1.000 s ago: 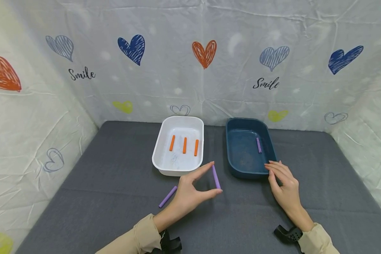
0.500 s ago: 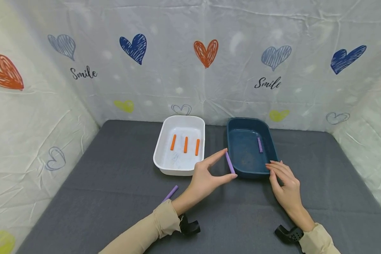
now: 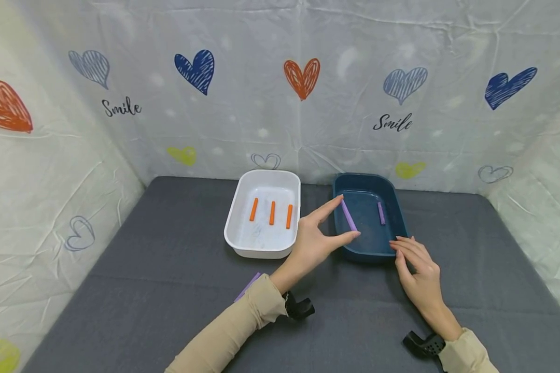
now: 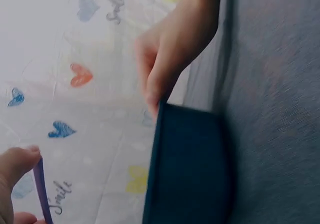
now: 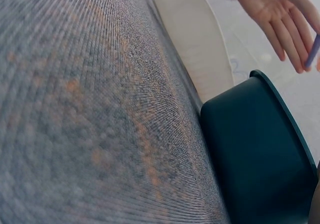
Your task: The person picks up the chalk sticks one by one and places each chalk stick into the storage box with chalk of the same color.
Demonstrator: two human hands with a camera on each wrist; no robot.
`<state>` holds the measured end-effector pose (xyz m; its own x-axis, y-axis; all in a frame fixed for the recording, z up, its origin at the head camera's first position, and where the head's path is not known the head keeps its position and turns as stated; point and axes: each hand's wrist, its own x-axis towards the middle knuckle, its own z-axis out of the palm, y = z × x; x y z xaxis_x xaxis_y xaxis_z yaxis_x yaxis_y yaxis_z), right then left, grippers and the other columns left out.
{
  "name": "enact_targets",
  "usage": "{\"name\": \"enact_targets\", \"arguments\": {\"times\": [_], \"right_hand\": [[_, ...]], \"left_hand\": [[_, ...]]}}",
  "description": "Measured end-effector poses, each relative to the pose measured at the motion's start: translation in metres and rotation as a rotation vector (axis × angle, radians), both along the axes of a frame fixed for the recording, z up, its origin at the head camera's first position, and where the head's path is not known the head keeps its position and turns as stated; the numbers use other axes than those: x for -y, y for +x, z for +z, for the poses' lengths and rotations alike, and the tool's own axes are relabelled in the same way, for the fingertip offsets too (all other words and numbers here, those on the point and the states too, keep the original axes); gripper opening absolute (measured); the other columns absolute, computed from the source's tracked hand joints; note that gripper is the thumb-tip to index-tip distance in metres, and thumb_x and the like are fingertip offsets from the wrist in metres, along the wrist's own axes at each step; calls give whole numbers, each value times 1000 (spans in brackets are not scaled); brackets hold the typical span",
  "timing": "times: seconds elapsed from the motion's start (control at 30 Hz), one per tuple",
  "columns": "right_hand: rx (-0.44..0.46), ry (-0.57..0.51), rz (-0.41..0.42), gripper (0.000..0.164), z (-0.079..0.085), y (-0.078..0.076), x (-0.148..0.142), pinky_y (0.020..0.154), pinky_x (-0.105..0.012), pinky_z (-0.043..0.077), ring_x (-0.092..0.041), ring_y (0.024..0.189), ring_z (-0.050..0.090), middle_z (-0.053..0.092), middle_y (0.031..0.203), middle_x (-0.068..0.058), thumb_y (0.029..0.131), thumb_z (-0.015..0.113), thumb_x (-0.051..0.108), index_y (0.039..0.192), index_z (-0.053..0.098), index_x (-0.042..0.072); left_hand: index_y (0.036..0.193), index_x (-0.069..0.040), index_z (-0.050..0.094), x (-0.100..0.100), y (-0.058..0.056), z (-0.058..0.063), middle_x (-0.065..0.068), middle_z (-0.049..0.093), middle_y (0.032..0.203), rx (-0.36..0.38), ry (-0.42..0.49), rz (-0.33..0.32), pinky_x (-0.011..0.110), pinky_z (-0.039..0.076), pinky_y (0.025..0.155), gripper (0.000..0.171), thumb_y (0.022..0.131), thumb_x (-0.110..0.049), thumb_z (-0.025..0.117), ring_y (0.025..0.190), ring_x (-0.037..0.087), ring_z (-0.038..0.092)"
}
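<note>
My left hand holds a slim purple stick end to end between thumb and fingertip. Stick and fingertips overlap the left side of the dark blue tub in the head view. From the right wrist, the left hand appears higher than the tub's rim. Inside the tub, toward the right, lies another purple stick. My right hand grips the tub's near right corner, fingers over the rim and thumb on the outside. A third purple stick lies on the cloth, partly hidden by the left sleeve.
Left of the blue tub stands a white tub with three orange sticks in it. Grey cloth covers the table. A pale curtain printed with hearts rises behind and at the sides.
My left hand has carried the pinched purple stick right and farther away, from in front of the tubs to over the blue tub. The right hand stays at the tub's corner.
</note>
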<state>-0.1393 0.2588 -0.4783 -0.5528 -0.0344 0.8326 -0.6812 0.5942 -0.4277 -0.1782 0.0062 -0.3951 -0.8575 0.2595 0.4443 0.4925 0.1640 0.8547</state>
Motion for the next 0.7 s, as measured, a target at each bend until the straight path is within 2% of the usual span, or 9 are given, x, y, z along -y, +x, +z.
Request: {"name": "enact_targets", "arguments": {"times": [0.2,0.33,0.53,0.7], "right_hand": [[9,0,-1,22,0,1,0,112,-37,38,-38,104,63,71,100,-24,81,63,-15,98,75,-7],[5,-4,2,22,-1,1,0,111,-39,39,-38,104,63,71,99,-24,81,63,-15,98,75,-7],[0,-5,4,22,0,0,-1,112,-37,38,-40,104,63,71,99,-24,81,63,-15,98,75,-8],[-2,0,2,22,0,0,-1,112,-36,38,-37,104,64,71,99,-24,81,63,-15,98,75,-8]], "left_hand": [[145,-19,54,-5,-17,7,-4,53,145,-31,-25,30,37,43,108,76,77,-27,88,134,8,47],[144,-19,55,-7,-27,13,-4,54,144,-13,-41,22,38,43,107,75,77,-29,88,133,11,49],[145,-19,54,-12,-46,21,-7,53,145,103,-64,-38,45,42,108,77,77,-31,88,134,13,48],[142,-18,58,-16,-60,26,-6,56,142,177,-122,-86,40,45,106,73,77,-32,88,133,10,49]]}}
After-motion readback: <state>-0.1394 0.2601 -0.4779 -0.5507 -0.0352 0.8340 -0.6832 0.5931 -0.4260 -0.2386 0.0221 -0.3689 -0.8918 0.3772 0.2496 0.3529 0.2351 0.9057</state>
